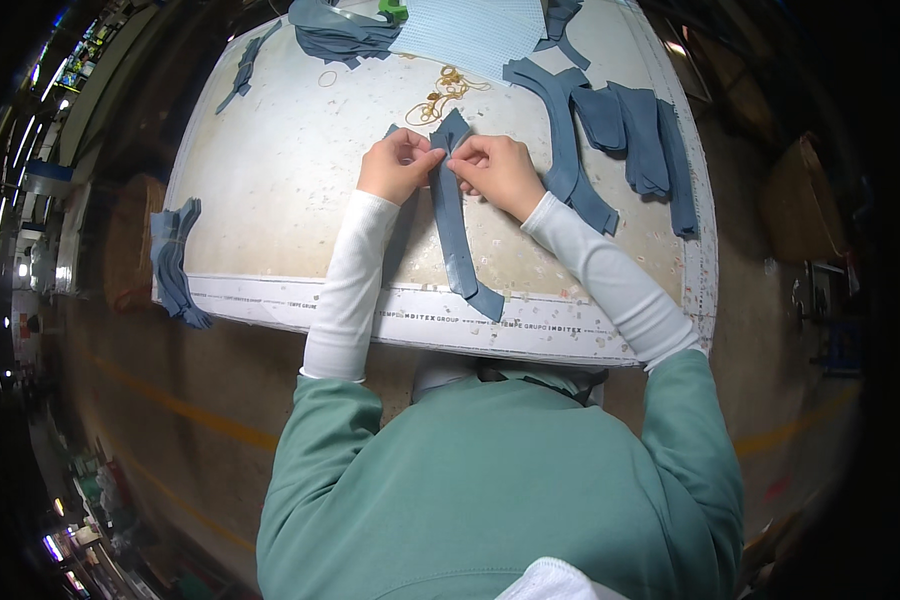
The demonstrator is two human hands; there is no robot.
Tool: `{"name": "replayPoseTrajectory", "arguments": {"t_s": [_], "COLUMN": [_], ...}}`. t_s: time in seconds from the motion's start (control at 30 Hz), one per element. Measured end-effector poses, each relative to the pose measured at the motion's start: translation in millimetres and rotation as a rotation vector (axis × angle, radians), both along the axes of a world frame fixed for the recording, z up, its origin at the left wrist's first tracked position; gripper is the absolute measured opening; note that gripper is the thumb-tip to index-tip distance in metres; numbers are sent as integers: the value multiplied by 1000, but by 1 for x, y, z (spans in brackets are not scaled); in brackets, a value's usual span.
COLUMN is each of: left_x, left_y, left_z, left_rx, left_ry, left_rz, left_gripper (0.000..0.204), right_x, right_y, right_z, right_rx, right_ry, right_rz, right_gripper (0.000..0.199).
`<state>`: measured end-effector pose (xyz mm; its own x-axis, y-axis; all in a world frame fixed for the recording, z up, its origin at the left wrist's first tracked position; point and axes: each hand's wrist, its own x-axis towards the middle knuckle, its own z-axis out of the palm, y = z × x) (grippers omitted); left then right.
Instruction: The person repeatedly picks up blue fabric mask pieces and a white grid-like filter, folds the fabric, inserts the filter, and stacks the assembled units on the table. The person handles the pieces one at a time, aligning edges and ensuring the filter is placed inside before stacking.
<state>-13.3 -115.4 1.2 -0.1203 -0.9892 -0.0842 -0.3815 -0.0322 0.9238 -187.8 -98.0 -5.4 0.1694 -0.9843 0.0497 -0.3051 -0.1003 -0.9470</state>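
A long blue-grey strip (451,222) of leather-like material, bent at its near end, lies lengthwise in front of me on the table. My left hand (395,167) pinches its left edge near the far end. From the other side, the thumb and fingers of my right hand (500,173) pinch the strip at the same height, and the fingertips of both hands nearly meet. A second blue strip (400,245) lies partly hidden under my left hand and wrist. Just beyond the strip's pointed far end is a loose tangle of yellowish rubber bands (444,95).
Several curved blue pieces (560,135) and stacked ones (638,140) lie at the right. A bundle (177,262) hangs over the left edge. At the back are a pile of blue pieces (338,38), a checked sheet (475,35) and a green object (394,10).
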Motion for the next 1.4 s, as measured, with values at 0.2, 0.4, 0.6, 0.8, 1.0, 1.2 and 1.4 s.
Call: {"name": "replayPoseTrajectory", "arguments": {"t_s": [0.2,0.4,0.6,0.8,1.0,1.2,1.4], "left_x": [1,2,6,11,3,-4,-2], "left_y": [0,1,-1,-5,-1,2,-2], "left_z": [2,-1,-2,-5,-3,-2,-8], "left_rx": [109,102,120,120,34,22,15], "left_ry": [105,181,286,227,2,-71,-57], "left_rz": [-27,-41,-60,-124,-101,-99,-85], "left_gripper": [15,22,25,21,20,23,23], "right_x": [-2,2,0,-64,-183,-268,-291], "right_y": [-3,-3,-2,-14,-4,9,-15], "right_z": [7,-9,2,72,142,129,56], "right_rx": [61,123,151,-209,-389,-237,107], "right_ry": [-112,-267,-199,-384,-103,-93,-105], "right_rz": [-14,-85,-31,27,-7,-162,-283], "right_gripper": [14,14,21,19,17,28,30]}}
